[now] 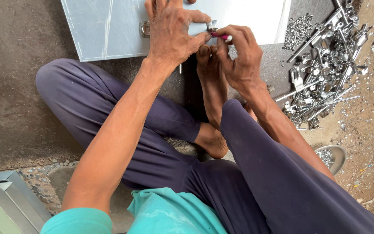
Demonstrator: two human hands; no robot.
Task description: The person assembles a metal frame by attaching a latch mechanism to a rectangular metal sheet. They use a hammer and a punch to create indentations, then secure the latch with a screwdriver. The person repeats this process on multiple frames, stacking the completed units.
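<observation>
A person sits cross-legged on the floor, bare feet beneath the work. Beyond the feet, the right hand pinches a pink-handled tool against a small metal fitting. The left hand presses flat on the grey sheet-metal panel, fingers closed beside that fitting. A hardware pile lies right.

Small metalwork workshop, floor-level. Pile of shiny metal fittings right of hands, loose screws scattered on dirt floor, metal sheet under hands, small bowl of screws nearby.
</observation>
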